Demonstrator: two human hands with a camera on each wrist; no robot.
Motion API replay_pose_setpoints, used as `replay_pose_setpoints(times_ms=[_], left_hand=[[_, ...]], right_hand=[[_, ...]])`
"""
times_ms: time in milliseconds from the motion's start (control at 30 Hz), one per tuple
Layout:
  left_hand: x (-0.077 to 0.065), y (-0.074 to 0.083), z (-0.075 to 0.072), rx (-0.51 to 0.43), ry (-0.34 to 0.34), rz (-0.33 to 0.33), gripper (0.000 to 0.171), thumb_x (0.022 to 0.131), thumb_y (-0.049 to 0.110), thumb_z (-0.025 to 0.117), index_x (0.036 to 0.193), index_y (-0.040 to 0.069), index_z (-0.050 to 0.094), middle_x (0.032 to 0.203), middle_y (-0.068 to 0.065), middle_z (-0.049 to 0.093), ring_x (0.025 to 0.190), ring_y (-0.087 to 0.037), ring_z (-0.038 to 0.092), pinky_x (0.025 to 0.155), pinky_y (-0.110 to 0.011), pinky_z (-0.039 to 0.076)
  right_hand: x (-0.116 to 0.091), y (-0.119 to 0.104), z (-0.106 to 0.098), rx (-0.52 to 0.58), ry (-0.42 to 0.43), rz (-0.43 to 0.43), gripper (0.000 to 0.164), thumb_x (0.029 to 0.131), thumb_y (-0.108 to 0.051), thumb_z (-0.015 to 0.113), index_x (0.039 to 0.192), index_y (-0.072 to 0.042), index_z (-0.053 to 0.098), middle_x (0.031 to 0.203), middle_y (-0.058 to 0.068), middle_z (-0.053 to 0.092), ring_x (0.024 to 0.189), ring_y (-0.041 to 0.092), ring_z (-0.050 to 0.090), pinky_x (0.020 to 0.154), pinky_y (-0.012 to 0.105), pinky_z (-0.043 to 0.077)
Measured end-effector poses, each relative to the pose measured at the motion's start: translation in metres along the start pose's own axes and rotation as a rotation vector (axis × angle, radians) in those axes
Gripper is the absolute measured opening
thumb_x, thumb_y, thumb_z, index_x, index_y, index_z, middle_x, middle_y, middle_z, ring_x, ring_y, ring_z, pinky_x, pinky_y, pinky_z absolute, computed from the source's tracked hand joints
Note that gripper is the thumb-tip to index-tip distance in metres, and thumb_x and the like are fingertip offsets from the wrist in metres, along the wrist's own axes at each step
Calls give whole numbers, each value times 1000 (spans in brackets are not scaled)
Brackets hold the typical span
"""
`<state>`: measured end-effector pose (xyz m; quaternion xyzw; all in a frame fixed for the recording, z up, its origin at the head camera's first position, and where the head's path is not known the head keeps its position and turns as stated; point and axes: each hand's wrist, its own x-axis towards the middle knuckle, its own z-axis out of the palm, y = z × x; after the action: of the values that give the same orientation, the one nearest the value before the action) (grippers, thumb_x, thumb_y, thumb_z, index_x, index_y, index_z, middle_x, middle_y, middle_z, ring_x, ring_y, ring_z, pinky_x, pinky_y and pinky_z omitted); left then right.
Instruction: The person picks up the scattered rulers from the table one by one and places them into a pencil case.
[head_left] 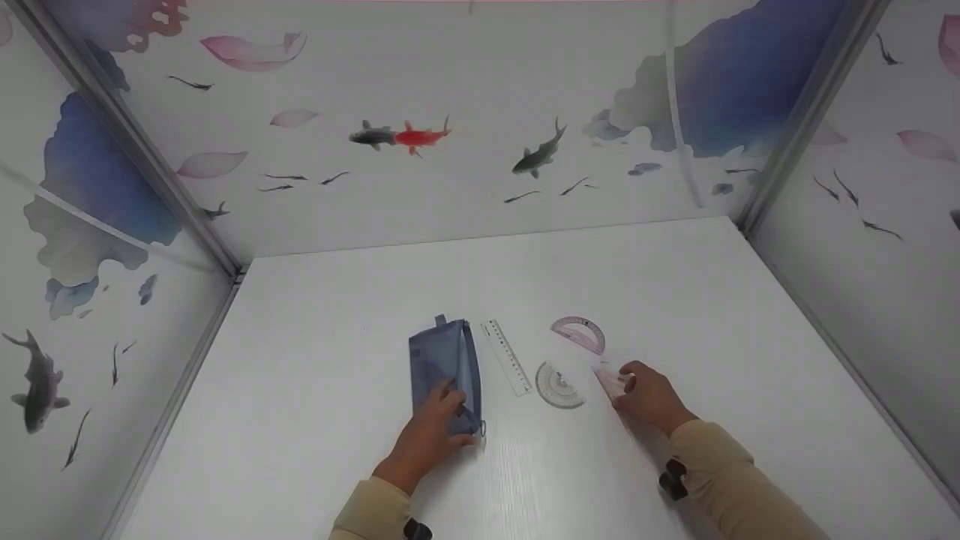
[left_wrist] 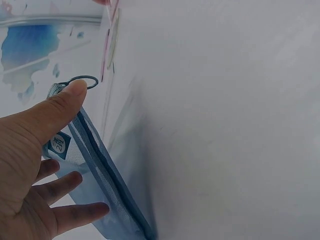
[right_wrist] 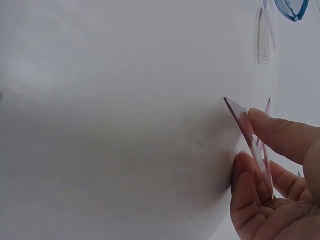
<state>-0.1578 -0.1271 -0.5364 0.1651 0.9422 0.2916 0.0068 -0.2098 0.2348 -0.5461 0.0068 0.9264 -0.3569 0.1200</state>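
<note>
A blue mesh zip pouch (head_left: 435, 352) lies on the white table. My left hand (head_left: 429, 439) rests on its near part, fingers spread over the mesh. In the left wrist view, the thumb (left_wrist: 62, 107) touches the pouch corner by the zip ring (left_wrist: 90, 80). My right hand (head_left: 651, 397) pinches a clear pinkish set square (head_left: 611, 381) between thumb and fingers. The right wrist view has this set square (right_wrist: 245, 125) tilted on edge. Between the hands lie a clear straight ruler (head_left: 506, 358), a clear protractor (head_left: 559, 388) and a pink protractor (head_left: 585, 334).
The white table (head_left: 322, 322) is bounded by a back panel (head_left: 465, 195) and side panels, printed with fish and petals. Dark bands (head_left: 673, 480) sit at both wrists, over beige sleeves.
</note>
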Motion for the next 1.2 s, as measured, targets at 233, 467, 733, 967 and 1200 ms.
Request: replay_pose_setpoints(times_ms=[233,467,733,967,1200], left_hand=[[0,0,0,1,-10,-10,58,74,27,82,122,12,54,146,-24,37,126,-44,47,92,-51,49],[0,1,0,3,-12,-21,59,74,27,82,123,12,53,146,-24,37,127,-44,46,94,-52,48],[-1,1,1,5,-10,-24,59,74,27,82,123,12,53,147,-24,37,126,-45,47,93,-52,49],[0,2,0,14,-9,-20,57,74,27,82,121,12,53,146,-23,37,124,-43,49,91,-50,51],[0,4,-1,8,-17,-35,56,74,27,83,121,14,53,146,-22,37,125,-42,49,91,-50,50]], right_hand=[[-1,1,-2,54,15,-1,48,81,-3,70,123,8,50,98,14,60,86,25,56,78,42,50],[6,6,-2,142,9,42,49,84,-4,68,127,8,48,100,15,59,83,22,56,69,32,50],[9,7,-3,252,22,70,51,84,-2,66,130,9,46,97,13,58,76,17,56,64,27,50],[7,0,-5,358,43,88,55,85,-2,68,132,10,43,105,19,55,77,16,57,66,26,51],[12,-2,-3,428,58,101,56,86,-3,67,134,11,41,100,17,55,73,14,58,64,26,51]])
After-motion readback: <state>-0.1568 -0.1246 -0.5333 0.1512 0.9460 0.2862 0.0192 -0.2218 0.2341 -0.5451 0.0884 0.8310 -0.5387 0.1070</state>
